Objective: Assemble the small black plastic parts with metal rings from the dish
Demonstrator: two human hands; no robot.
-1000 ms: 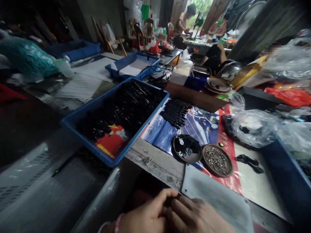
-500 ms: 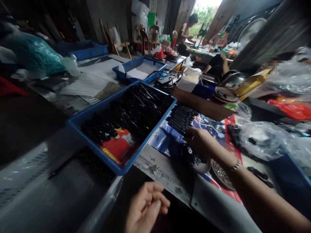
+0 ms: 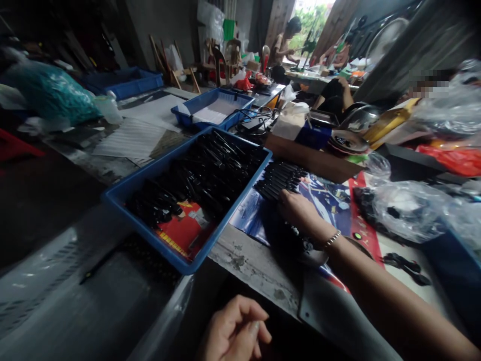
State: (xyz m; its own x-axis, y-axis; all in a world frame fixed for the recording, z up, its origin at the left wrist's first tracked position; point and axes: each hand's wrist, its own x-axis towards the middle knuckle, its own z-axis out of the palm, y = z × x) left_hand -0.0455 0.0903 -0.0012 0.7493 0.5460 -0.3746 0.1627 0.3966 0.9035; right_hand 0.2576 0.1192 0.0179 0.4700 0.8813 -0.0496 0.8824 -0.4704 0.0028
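My right hand (image 3: 302,210), a bracelet on its wrist, bends down at the near end of a row of slim black pen-like pieces (image 3: 280,176). Its fingers are closed together, and whatever they pinch is hidden. The row lies side by side on a printed poster sheet (image 3: 326,200). Below my palm, a bowl (image 3: 313,255) with small dark parts is partly covered. My left hand (image 3: 236,328) hovers in front of the table edge, loosely curled, nothing visible in it. Left of the row, a blue tray (image 3: 150,250) holds a heap of similar black pieces (image 3: 203,175).
A brown cardboard strip (image 3: 311,158) borders the row at the back. Clear plastic bags (image 3: 413,210) and dark parts (image 3: 408,268) lie to the right. Another blue tray (image 3: 214,108) stands behind. Beyond it, a person (image 3: 283,47) sits near the window.
My right hand has drawn slightly left and turned, its knuckles now up over the end of the row. My left hand has sunk a little lower and to the right.
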